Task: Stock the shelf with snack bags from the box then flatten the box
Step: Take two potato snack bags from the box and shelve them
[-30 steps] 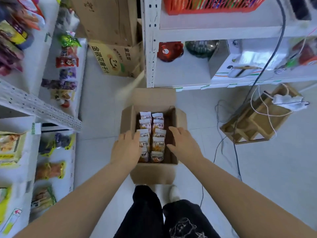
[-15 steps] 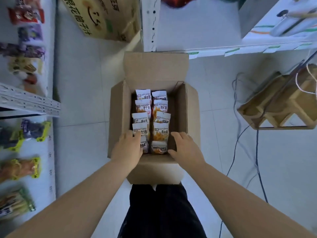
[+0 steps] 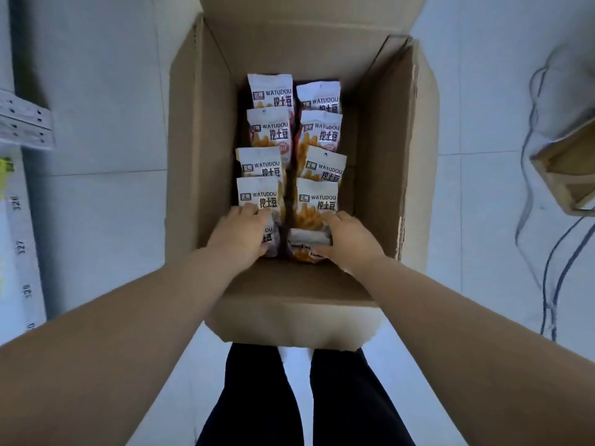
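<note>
A pale tiled floor [image 3: 106, 239] with thin grout lines spreads all around. On the right, loose dark cables [image 3: 546, 284] trail over it, beside a tan wooden frame [image 3: 561, 162] at the edge.

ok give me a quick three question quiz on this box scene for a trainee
1. The snack bags stand in how many columns inside the box? A one, B two, C four
2. True or false: the box is already emptied.
3. Fill in: the left hand and right hand each grip a bag at the ___ end of its column.

Key: 1 B. 2 False. 3 near (closest to the person).
</note>
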